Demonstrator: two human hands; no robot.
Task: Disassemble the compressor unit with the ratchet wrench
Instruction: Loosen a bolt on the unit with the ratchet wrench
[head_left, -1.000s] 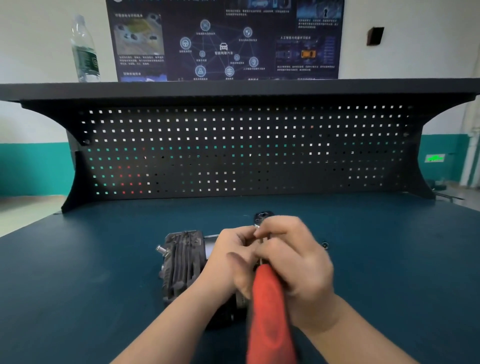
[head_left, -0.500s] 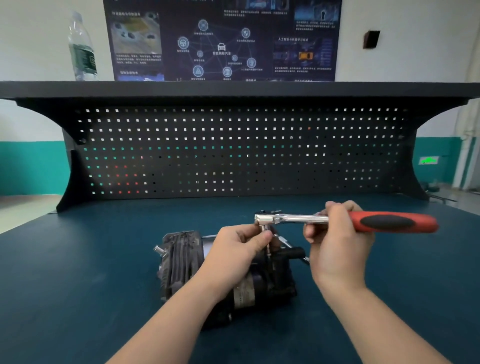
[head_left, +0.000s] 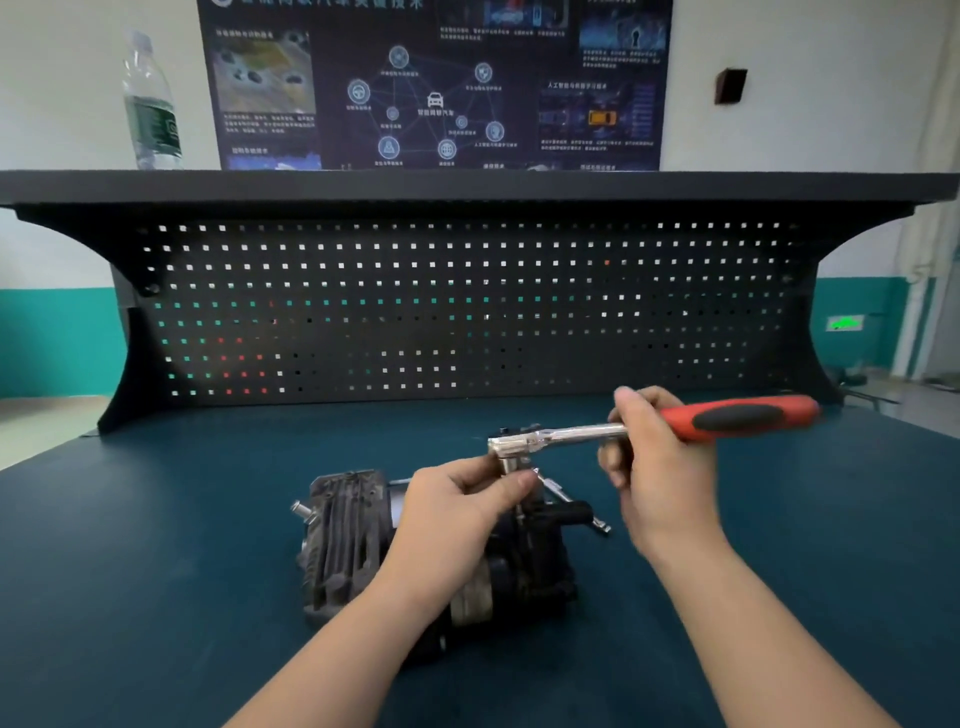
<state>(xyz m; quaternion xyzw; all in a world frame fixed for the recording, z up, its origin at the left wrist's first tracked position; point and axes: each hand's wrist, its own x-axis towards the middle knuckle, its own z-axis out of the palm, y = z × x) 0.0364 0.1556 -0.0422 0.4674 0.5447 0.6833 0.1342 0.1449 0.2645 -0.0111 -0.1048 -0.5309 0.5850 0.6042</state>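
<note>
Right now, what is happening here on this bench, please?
A person is taking apart a compressor unit lying on the blue bench. The right hand grips the ratchet wrench near its red handle, which points right. The left hand pinches the socket under the wrench head, steadying it on top of the unit.

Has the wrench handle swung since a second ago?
Yes. The wrench handle, then pointing toward the camera, now points right along the pegboard, its head over the compressor.
</note>
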